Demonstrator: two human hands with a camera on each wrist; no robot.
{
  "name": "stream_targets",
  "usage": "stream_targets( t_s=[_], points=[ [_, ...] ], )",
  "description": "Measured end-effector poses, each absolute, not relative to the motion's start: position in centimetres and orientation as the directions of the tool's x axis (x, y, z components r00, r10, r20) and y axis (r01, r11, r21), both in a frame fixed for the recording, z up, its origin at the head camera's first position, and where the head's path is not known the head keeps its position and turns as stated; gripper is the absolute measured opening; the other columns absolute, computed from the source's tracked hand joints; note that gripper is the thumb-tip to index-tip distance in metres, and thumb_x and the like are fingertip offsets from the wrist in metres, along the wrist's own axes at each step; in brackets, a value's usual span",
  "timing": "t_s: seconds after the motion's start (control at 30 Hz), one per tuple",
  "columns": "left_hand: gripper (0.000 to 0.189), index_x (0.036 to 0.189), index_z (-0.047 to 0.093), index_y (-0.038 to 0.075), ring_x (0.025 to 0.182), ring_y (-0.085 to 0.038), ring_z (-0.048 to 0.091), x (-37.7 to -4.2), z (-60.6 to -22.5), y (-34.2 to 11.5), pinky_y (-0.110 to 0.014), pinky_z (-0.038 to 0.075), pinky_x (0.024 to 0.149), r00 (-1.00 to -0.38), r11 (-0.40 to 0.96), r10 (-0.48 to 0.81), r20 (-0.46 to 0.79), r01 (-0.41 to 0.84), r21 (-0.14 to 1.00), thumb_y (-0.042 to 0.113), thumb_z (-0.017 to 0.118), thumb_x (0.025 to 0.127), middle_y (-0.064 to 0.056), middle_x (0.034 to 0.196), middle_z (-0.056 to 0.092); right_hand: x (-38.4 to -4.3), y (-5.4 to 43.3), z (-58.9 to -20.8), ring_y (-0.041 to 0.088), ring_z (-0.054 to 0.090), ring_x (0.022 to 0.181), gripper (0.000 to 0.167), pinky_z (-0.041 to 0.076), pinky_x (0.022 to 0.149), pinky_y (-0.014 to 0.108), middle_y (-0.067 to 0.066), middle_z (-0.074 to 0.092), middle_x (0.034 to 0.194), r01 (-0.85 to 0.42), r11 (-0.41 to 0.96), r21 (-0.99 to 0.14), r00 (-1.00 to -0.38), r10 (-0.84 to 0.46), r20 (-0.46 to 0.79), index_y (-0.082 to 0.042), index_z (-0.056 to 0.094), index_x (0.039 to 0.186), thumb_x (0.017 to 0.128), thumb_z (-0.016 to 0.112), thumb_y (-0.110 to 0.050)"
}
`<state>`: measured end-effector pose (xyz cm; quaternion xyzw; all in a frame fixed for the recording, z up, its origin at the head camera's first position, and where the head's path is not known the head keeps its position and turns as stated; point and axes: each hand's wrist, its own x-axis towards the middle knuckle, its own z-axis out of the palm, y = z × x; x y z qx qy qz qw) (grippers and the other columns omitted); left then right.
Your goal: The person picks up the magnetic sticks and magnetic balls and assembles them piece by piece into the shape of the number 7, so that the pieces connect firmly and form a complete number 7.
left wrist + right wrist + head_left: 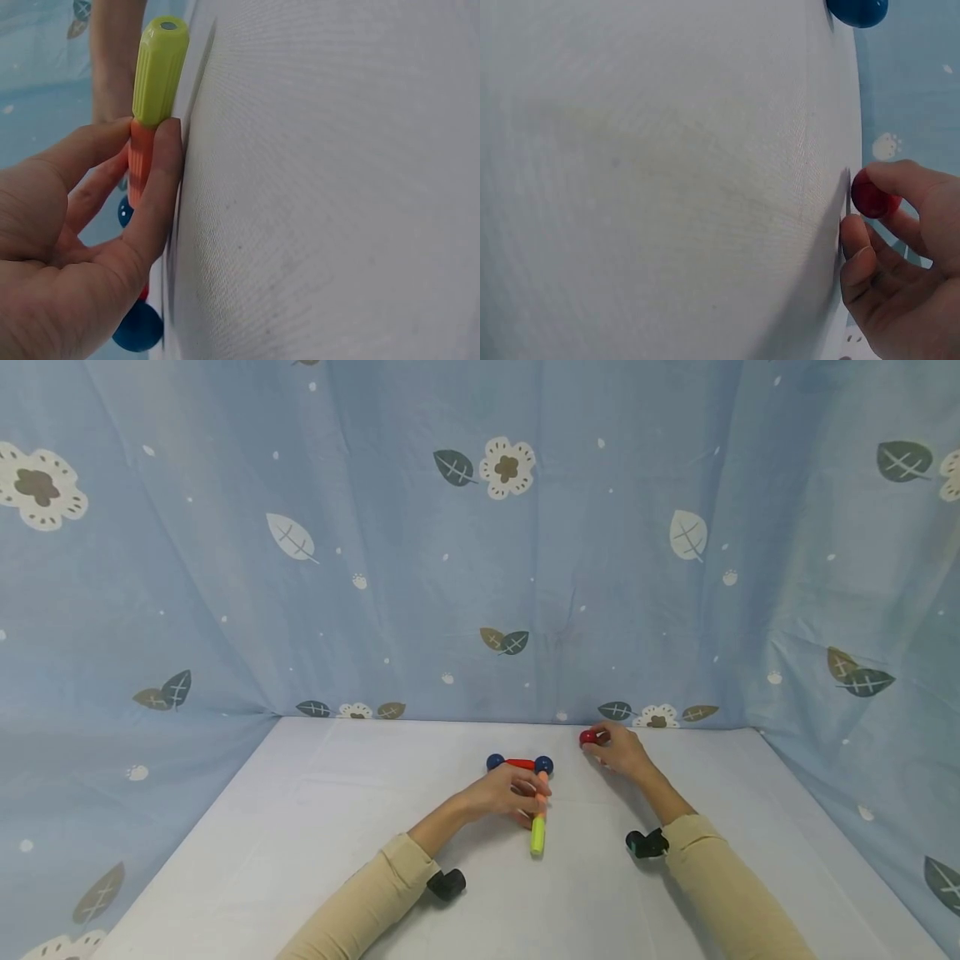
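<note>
My left hand point(501, 795) pinches an orange stick point(139, 161) between thumb and fingers, close to where it meets a yellow-green stick point(161, 71). The two lie end to end. At the orange stick's far end is a blue ball point(543, 765), linked by a red stick point(521, 765) to another blue ball point(495, 762). Farther right, near the table's back edge, my right hand point(618, 752) holds a red ball point(871, 196) at its fingertips. More red shows just beside that ball between the fingers; its kind is unclear.
A white-covered table point(300, 827) carries everything. Behind it hangs a blue patterned curtain point(405, 552), meeting the table's back edge close to the right hand. Black wrist-worn devices point(447, 884) sit under both forearms.
</note>
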<state>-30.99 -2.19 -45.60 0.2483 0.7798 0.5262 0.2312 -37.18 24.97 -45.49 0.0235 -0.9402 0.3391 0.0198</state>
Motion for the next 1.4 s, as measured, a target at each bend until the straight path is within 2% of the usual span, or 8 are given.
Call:
stream_targets(
  t_s=[0.6,0.93,1.4],
  points=[
    [0.024,0.109,0.073,0.012,0.085,-0.015,0.070,-31.2,-45.8,-2.1,-0.031,0.060,0.072,-0.773,0.337,0.626,-0.103,0.149,0.930,0.017,0.076,0.086,-0.002,0.100,0.072,-35.3,25.1,-44.4,0.018,0.065,0.071,0.048,0.053,0.060,0.026,0.022,0.064,0.116,-0.069,0.770,-0.635,-0.998,-0.051,0.046,-0.002,0.055,0.130,0.090,0.070,-0.024],
    [0.026,0.110,0.072,0.010,0.085,-0.015,0.070,-31.2,-45.9,-2.1,-0.032,0.061,0.071,-0.770,0.321,0.628,-0.113,0.123,0.939,0.016,0.076,0.085,-0.002,0.102,0.073,-34.3,24.6,-44.2,0.015,0.063,0.071,0.043,0.055,0.060,0.026,0.020,0.066,0.112,-0.108,0.789,-0.605,-0.994,-0.094,0.054,-0.003,0.059,0.126,0.090,0.072,-0.022],
    [0.024,0.110,0.073,0.012,0.091,-0.013,0.068,-31.1,-45.6,-2.3,-0.030,0.060,0.076,-0.773,0.340,0.628,-0.088,0.171,0.925,0.019,0.076,0.087,0.000,0.103,0.073,-32.7,24.2,-43.9,0.019,0.063,0.080,0.039,0.051,0.061,0.025,0.014,0.069,0.103,-0.196,0.775,-0.601,-0.980,-0.173,0.096,-0.003,0.062,0.120,0.088,0.074,-0.022]
  ],
)
